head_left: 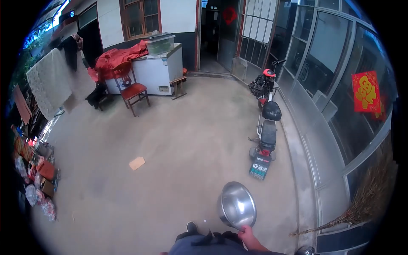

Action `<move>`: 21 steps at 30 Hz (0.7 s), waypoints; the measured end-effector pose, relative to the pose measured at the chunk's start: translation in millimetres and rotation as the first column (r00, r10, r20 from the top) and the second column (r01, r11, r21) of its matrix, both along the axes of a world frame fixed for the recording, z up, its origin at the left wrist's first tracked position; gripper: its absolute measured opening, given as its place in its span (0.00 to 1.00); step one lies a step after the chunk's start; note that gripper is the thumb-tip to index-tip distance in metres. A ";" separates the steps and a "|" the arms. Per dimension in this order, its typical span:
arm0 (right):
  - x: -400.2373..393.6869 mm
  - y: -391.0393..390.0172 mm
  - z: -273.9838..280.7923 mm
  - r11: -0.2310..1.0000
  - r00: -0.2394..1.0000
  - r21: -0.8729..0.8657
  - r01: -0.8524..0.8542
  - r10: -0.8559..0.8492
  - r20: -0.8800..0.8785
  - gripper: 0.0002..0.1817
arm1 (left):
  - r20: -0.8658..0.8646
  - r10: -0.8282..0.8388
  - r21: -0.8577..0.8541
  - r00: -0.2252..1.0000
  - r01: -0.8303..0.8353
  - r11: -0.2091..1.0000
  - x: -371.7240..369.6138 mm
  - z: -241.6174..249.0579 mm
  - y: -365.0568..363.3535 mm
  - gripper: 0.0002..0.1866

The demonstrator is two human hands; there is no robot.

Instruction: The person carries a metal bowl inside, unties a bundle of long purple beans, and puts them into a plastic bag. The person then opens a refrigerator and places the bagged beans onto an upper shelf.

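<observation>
At the frame's bottom centre, the right hand [248,235] grips the rim of a steel bowl [236,205], best kept level; the left hand is out of view.

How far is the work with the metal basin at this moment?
Done: the steel basin looks empty, its shiny inside showing. In hand: the right hand grips its lower rim, tilted, above the concrete yard floor. Left: it is not yet set down anywhere. The left hand is out of view.
</observation>
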State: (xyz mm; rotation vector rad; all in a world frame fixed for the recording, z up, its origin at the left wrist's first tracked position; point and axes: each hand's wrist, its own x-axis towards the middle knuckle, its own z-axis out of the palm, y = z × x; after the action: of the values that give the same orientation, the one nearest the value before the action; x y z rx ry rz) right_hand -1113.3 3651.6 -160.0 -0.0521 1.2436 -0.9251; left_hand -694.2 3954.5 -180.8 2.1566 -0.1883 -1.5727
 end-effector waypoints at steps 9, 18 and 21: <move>65.8 -205.7 8.0 0.986 0.985 0.012 0.166 -0.166 0.037 0.10 | 0.178 0.234 -0.481 0.956 -0.123 0.868 217.1 107.5 -430.3 0.11; 88.1 -459.9 -15.6 0.990 0.982 -0.134 -0.043 0.017 -0.188 0.09 | -0.079 -0.201 -0.150 0.976 0.188 0.971 199.4 1.1 -534.1 0.07; 105.5 -566.9 31.4 0.896 0.959 0.346 0.280 -0.281 -0.050 0.12 | 0.036 -0.246 0.063 0.969 0.243 0.968 167.7 22.7 -569.5 0.09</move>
State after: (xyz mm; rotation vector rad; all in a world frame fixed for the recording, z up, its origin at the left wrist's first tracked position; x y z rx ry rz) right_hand -1007.8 3084.7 -128.6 0.4217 1.4228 -0.9349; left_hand -526.6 3385.1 -158.1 2.2857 -0.4433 -1.6826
